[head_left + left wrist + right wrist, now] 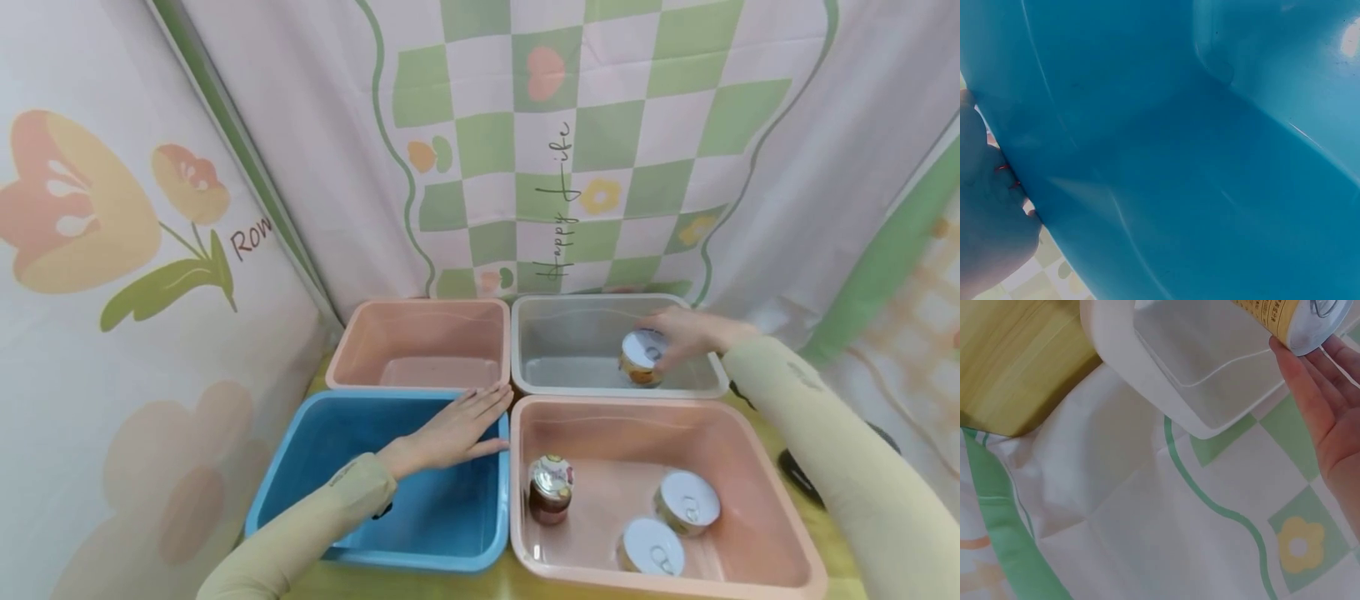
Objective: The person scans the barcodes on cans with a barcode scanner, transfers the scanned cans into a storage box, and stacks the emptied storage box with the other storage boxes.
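My right hand [678, 333] holds a short can [641, 358] with a pull-ring lid, over the grey bin [570, 392] at the back right. In the right wrist view the can [1285, 319] shows a yellow printed label, with my thumb and fingers at its lid end. My left hand [457, 429] lies with straight fingers across the right edge of the blue bin [288, 450], its fingertips near where the bins meet. In the left wrist view the fingers [997, 194] touch the blue rim.
The front right pink bin [750, 475] holds a dark jar [551, 492] with a patterned lid and two pull-ring cans [686, 502]. Another pink bin [420, 304] stands at the back left. A patterned curtain [480, 142] hangs behind, and a black object [798, 475] lies to the right.
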The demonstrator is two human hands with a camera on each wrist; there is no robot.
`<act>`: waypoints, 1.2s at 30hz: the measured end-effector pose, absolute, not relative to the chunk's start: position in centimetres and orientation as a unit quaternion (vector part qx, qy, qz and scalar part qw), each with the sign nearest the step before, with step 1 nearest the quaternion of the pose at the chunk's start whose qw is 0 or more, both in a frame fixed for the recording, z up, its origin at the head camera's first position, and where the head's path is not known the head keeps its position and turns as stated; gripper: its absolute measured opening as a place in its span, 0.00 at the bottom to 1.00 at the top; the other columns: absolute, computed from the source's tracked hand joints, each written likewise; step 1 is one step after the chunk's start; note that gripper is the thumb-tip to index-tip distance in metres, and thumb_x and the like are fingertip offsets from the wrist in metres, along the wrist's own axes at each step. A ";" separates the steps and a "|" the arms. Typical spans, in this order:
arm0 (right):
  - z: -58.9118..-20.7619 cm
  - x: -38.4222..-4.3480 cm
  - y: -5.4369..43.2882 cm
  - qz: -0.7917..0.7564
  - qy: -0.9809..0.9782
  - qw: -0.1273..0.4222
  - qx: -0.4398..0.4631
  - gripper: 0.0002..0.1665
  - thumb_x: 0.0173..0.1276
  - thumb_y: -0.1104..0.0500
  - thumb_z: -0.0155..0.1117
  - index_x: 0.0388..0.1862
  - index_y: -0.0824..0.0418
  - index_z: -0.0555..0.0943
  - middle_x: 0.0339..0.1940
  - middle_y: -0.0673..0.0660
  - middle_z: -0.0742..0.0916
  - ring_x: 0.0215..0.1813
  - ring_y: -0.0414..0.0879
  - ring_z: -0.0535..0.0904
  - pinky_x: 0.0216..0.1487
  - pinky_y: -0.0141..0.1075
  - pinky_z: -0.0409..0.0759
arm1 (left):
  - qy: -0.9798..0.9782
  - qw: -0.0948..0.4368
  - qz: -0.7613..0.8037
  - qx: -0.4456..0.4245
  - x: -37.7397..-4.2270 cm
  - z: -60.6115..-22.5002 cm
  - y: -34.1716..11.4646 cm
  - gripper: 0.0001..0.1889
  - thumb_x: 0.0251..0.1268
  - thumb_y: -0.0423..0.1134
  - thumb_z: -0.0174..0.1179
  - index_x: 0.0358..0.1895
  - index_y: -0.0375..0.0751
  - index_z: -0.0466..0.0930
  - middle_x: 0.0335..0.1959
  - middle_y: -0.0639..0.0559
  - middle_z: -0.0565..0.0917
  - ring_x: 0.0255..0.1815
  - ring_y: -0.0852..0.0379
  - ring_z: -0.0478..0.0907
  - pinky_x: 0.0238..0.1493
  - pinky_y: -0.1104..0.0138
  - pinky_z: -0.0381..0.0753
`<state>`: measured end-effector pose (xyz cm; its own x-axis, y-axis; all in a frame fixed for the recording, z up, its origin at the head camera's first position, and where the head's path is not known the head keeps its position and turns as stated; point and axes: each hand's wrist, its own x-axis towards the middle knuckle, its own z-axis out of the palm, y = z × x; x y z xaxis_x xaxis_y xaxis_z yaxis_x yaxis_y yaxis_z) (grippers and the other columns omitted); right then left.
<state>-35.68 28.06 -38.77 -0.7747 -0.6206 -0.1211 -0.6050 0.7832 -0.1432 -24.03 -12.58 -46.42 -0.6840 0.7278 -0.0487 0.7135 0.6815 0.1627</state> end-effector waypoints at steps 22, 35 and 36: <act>-40.9 -38.1 28.4 -0.070 0.942 0.113 -0.307 0.37 0.39 0.55 0.78 0.51 0.70 0.80 0.36 0.57 0.86 0.37 0.47 0.79 0.36 0.36 0.78 | 0.916 0.051 0.066 0.393 -24.3 -46.5 -12.5 0.40 0.77 0.62 0.42 0.81 0.45 0.42 0.83 0.51 0.46 0.84 0.53 0.43 0.84 0.53 0.49; -41.4 -39.1 28.2 -0.067 0.942 0.132 -0.301 0.33 0.43 0.55 0.77 0.48 0.71 0.82 0.37 0.57 0.88 0.37 0.46 0.80 0.38 0.39 0.80 | 0.916 0.040 0.059 0.396 -24.0 -46.5 -12.6 0.40 0.76 0.62 0.43 0.81 0.45 0.42 0.83 0.52 0.46 0.84 0.53 0.44 0.84 0.55 0.48; -41.5 -39.2 28.1 -0.066 0.942 0.133 -0.299 0.34 0.43 0.55 0.77 0.49 0.71 0.82 0.37 0.57 0.88 0.38 0.46 0.80 0.38 0.40 0.81 | 0.916 0.040 0.057 0.395 -23.9 -46.6 -12.6 0.40 0.76 0.62 0.43 0.81 0.45 0.42 0.83 0.52 0.46 0.84 0.53 0.44 0.84 0.55 0.48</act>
<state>-39.19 28.13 -41.52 -0.7853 -0.5818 -0.2117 -0.5466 0.8121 -0.2043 -23.93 -12.57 -46.60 -0.6846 0.7284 -0.0279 0.7192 0.6812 0.1364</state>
